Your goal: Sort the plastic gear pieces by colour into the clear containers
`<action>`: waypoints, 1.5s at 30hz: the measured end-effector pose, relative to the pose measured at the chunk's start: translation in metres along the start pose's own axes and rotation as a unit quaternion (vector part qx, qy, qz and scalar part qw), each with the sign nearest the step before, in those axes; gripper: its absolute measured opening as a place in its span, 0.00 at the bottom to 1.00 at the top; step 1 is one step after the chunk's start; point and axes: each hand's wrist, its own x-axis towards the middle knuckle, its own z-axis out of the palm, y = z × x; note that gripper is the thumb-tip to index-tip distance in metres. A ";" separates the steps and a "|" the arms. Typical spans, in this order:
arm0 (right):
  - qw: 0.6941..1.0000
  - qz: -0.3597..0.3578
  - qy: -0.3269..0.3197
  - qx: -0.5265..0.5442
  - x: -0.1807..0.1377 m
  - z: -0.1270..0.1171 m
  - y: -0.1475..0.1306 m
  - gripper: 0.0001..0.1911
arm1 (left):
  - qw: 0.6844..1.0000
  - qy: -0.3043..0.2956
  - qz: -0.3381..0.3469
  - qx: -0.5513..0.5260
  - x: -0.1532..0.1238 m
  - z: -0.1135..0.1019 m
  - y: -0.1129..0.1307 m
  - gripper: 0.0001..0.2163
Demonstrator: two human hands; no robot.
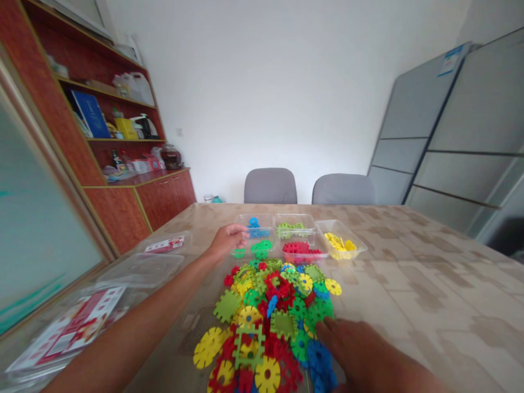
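Observation:
A pile of plastic interlocking pieces (282, 325) in red, yellow, green and blue covers the table in front of me. My left hand (230, 239) is over the left side of the clear containers, its fingers loosely bent and apart, with nothing visible in them. Below its fingers, green pieces (261, 249) lie in the front left container; blue pieces (254, 228) lie in the one behind. At the pile's right edge, my right hand (352, 341) reaches in beside green discs (320, 312) and blue pieces (320, 360). Its fingertips are blurred and partly hidden.
Light green pieces (291, 228), red pieces (302, 250) and yellow pieces (340, 244) sit in separate clear containers. Clear lids (141, 269) and a box with a printed label (73, 327) lie at left. Two grey chairs (270, 185) stand behind the table (413, 273).

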 end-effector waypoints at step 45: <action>0.970 -0.147 0.114 0.159 0.039 -0.013 0.065 0.09 | 0.764 -0.221 0.302 0.526 -0.085 0.111 0.012 0.03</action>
